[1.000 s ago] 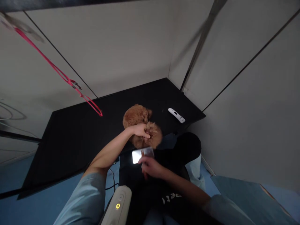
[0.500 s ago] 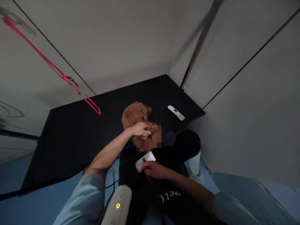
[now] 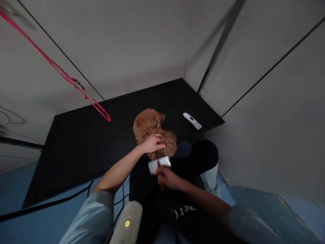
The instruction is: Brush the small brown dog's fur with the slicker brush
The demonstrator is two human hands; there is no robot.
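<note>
A small curly brown dog sits at the near edge of a black table. My left hand rests on the dog's head, fingers curled into its fur. Just below, my right hand holds a flat silvery-white brush by its handle. The brush head is right under the dog's muzzle. The dog's face is blurred and partly hidden by my left hand.
A white handheld device lies on the table's far right corner. A red leash loop hangs from the upper left. A white unit with a lit yellow button sits near my body. Grey walls enclose the table.
My right hand has lifted the brush closer to the dog's chin. My left hand has shifted slightly over the dog's head. The dog's head has moved a little.
</note>
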